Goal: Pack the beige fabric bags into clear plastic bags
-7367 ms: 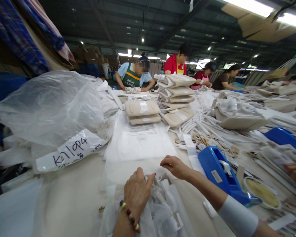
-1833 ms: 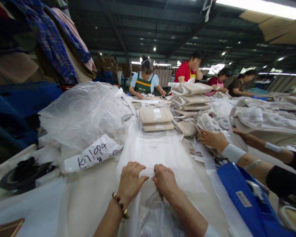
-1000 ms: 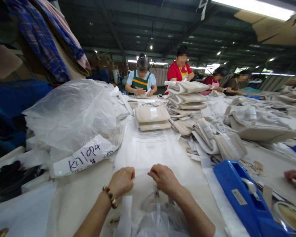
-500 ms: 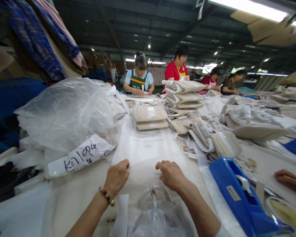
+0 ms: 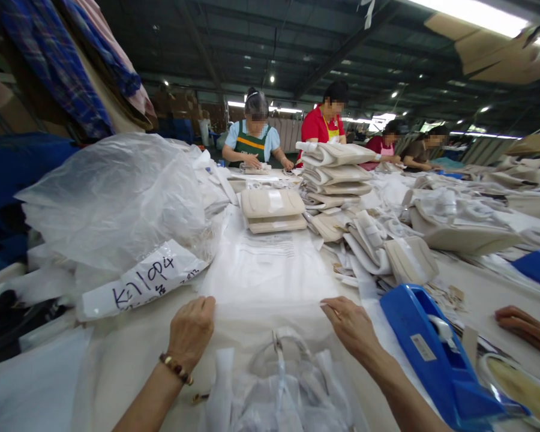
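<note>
My left hand, a beaded bracelet on its wrist, is closed on the left end of the far edge of a clear plastic bag. At the right end of that edge, my right hand pinches the plastic between thumb and fingers. The edge runs nearly straight between both hands. Under the plastic, near my body, lies a pale item with a rounded handle and white wrapping; its full shape is hidden. Just beyond my hands, flat plastic bags with printed text lie on the table.
Two folded beige pieces sit straight ahead, beside a taller beige stack. A crumpled plastic heap and a handwritten white label are at left. A blue tape dispenser stands right, near another person's hand. Co-workers sit beyond.
My hands have moved apart, left hand leftward and right hand rightward, and the plastic edge between them is straighter. The co-worker opposite has shifted their hands.
</note>
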{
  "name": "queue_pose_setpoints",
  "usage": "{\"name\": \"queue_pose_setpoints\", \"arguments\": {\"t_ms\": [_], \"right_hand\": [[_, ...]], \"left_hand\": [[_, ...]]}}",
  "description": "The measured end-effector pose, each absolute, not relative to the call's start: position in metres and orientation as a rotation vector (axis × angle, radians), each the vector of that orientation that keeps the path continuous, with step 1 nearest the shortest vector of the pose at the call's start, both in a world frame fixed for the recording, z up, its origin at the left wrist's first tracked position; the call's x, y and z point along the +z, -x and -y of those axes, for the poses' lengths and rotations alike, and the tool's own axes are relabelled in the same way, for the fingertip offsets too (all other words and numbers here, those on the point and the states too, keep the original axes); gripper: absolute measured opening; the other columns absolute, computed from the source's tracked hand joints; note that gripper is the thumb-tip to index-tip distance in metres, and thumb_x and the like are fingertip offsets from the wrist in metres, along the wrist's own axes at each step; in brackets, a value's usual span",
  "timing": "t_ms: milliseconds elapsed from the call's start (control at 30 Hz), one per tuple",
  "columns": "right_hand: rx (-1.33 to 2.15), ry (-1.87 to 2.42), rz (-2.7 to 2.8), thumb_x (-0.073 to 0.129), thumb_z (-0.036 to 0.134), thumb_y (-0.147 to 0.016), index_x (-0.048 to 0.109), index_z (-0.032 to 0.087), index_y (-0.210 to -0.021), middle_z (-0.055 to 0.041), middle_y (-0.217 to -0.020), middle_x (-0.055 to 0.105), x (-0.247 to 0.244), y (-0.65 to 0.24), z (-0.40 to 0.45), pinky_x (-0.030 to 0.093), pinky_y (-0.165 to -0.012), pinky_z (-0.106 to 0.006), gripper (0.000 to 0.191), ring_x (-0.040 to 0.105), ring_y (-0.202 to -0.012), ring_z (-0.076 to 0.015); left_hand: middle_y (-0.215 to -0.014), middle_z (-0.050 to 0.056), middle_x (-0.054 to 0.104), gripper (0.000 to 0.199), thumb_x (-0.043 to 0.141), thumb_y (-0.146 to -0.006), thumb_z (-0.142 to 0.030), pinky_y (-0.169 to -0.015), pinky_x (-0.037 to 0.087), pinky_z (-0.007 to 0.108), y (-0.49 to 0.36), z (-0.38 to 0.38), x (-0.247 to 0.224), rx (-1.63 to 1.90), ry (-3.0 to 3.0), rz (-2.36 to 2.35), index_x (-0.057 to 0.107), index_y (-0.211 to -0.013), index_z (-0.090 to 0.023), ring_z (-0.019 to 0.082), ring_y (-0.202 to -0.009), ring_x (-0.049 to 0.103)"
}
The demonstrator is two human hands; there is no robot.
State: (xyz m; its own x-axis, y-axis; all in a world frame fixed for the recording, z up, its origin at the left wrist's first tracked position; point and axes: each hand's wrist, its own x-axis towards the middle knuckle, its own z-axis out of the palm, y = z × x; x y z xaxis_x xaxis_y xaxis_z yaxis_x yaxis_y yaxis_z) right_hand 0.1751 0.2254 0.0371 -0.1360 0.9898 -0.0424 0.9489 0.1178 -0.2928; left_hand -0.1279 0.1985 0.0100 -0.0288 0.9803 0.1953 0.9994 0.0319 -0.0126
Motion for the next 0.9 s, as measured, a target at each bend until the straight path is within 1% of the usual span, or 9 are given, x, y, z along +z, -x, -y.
{"name": "queue_pose_setpoints", "arguments": {"t_ms": [133,267,333,433,533,600,733,833,900], "right_hand": [[-0.064,1.892,2.332,0.041,0.016,-0.088,0.067,0.017,-0.088,-0.0107,-0.099,0.065,0.022,-0.190,-0.219,0.036,-0.079,-0.032,0.026,0.057,-0.090,-0.0228],[-0.156,1.930,2.269,0.037,0.016,-0.087,0.064,0.015,-0.100,-0.0127,-0.098,0.064,0.001,-0.209,-0.211,0.040,-0.068,-0.030,0.029,0.060,-0.080,-0.0221],[0.015,1.978,2.105,0.037,0.016,-0.085,0.062,0.017,-0.104,-0.0103,-0.090,0.066,-0.008,-0.214,-0.209,0.042,-0.061,-0.030,0.031,0.061,-0.072,-0.0210],[0.537,1.910,1.565,0.045,0.019,-0.077,0.061,0.020,-0.098,-0.0005,-0.068,0.064,-0.017,-0.213,-0.206,0.041,-0.051,-0.027,0.026,0.056,-0.049,-0.0143],[1.031,1.593,0.914,0.063,0.027,-0.062,0.059,0.019,-0.087,0.0079,-0.050,0.052,-0.018,-0.207,-0.207,0.029,-0.034,-0.020,0.026,0.039,-0.031,-0.0072],[1.175,1.436,0.709,0.071,0.028,-0.052,0.057,0.019,-0.081,0.0097,-0.047,0.047,-0.017,-0.204,-0.209,0.025,-0.029,-0.018,0.033,0.036,-0.030,-0.0051],[1.266,1.329,0.632,0.075,0.025,-0.048,0.054,0.020,-0.074,0.0053,-0.055,0.054,-0.016,-0.203,-0.214,0.045,-0.040,-0.020,0.034,0.053,-0.045,-0.0092],[1.295,1.274,0.609,0.078,0.030,-0.051,0.053,0.020,-0.074,0.0033,-0.062,0.058,-0.016,-0.202,-0.212,0.052,-0.050,-0.022,0.035,0.058,-0.053,-0.0107],[1.301,1.257,0.611,0.079,0.034,-0.054,0.053,0.019,-0.070,0.0052,-0.059,0.055,-0.016,-0.198,-0.209,0.049,-0.050,-0.019,0.034,0.055,-0.050,-0.0082]], "left_hand": [[-0.076,0.013,0.059,0.032,0.028,-0.084,-0.009,-0.067,0.035,0.035,0.141,-0.194,0.006,-0.191,1.991,2.159,0.058,-0.076,-0.015,0.027,-0.078,0.054],[-0.069,0.008,0.053,0.026,0.036,-0.082,-0.015,-0.059,0.028,0.031,0.152,-0.188,0.009,-0.769,1.848,2.597,0.052,-0.062,-0.019,0.024,-0.074,0.050],[-0.057,0.003,0.048,0.025,0.047,-0.078,-0.020,-0.053,0.025,0.028,0.153,-0.187,0.010,-1.090,1.735,2.859,0.048,-0.053,-0.019,0.020,-0.062,0.046],[-0.046,-0.003,0.047,0.017,0.056,-0.070,-0.016,-0.043,0.022,0.023,0.151,-0.187,0.010,-1.350,1.606,3.151,0.053,-0.053,-0.018,0.011,-0.042,0.036],[-0.060,-0.002,0.061,0.006,0.056,-0.068,-0.011,-0.034,0.019,0.019,0.147,-0.189,0.010,-1.807,1.354,3.316,0.060,-0.065,-0.015,0.004,-0.035,0.029],[-0.068,0.000,0.063,0.011,0.054,-0.067,-0.005,-0.033,0.026,0.016,0.146,-0.192,0.011,-2.095,1.163,3.305,0.060,-0.068,-0.014,0.003,-0.037,0.036],[-0.067,0.000,0.062,0.019,0.051,-0.068,0.002,-0.057,0.049,0.016,0.140,-0.195,0.011,-2.406,0.911,3.154,0.057,-0.065,-0.016,0.007,-0.059,0.058],[-0.072,-0.001,0.063,0.005,0.060,-0.069,-0.012,-0.062,0.051,0.020,0.135,-0.192,0.006,-2.400,0.936,3.057,0.058,-0.070,-0.017,0.008,-0.061,0.058],[-0.068,-0.003,0.062,0.014,0.067,-0.065,-0.024,-0.060,0.049,0.022,0.132,-0.189,0.003,-2.284,1.047,3.031,0.060,-0.075,-0.017,0.010,-0.058,0.056]]}}
